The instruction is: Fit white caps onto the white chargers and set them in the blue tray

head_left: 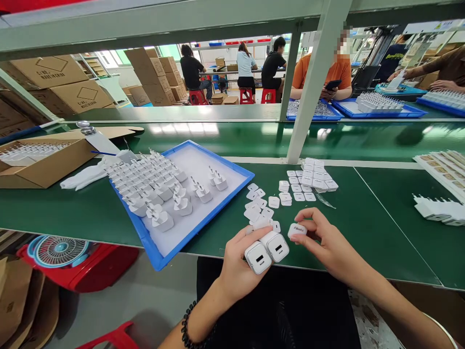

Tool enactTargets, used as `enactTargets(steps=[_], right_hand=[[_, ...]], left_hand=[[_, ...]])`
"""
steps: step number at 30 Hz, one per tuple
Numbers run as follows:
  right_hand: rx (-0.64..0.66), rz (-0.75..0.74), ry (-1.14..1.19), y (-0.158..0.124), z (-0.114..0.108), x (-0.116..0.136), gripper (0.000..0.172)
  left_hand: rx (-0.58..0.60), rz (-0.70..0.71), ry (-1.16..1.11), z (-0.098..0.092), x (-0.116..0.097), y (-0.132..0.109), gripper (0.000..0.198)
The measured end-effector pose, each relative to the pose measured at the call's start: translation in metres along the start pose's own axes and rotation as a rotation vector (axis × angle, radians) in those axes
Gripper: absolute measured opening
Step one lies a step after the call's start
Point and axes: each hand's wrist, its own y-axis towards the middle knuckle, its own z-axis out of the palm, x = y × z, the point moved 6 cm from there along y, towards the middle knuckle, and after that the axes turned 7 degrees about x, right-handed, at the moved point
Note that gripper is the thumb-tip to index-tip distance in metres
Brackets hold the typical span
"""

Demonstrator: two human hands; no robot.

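Two white chargers (258,258) are held side by side in my left hand (236,264), their port faces turned toward me. Just to the right, my right hand (323,240) pinches a small white printed cover (297,231) between thumb and fingers, apart from the chargers. Loose white covers (253,211) lie scattered on the green bench beyond my left hand, and stacked covers (314,173) stand farther back. A blue-rimmed tray (218,209) to the left bears many white plug chargers (145,179), prongs up.
An open cardboard box (47,165) of chargers and a white glove (82,178) are at the left. More chargers (438,209) lie at the right. A metal post (308,87) rises behind the bench, with people beyond. A blue fan (61,249) sits below the bench's left side.
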Motion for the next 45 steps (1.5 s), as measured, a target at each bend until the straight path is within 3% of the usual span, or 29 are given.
enactTargets(steps=[3,8,11,14,23,45], right_hand=[[-0.041,-0.034,-0.010,-0.005,-0.003,0.007,0.019],[0.000,-0.027,0.215,-0.014,-0.001,0.018,0.033],[0.055,0.032,0.430,-0.023,0.006,0.020,0.019],[0.080,0.094,0.532,-0.028,0.012,0.021,0.020],[0.109,0.163,0.621,-0.024,0.030,0.020,0.026],[0.167,0.181,0.565,-0.023,0.033,0.017,0.030]], left_hand=[[0.010,0.026,-0.006,0.002,-0.002,-0.002,0.043],[0.027,0.070,0.027,0.003,-0.006,-0.004,0.042],[0.022,0.073,0.054,0.003,-0.006,-0.005,0.040],[0.005,0.087,0.080,0.002,-0.007,-0.006,0.042],[0.027,0.116,0.112,0.004,-0.013,-0.008,0.044],[0.066,0.152,0.134,0.006,-0.016,-0.012,0.045]])
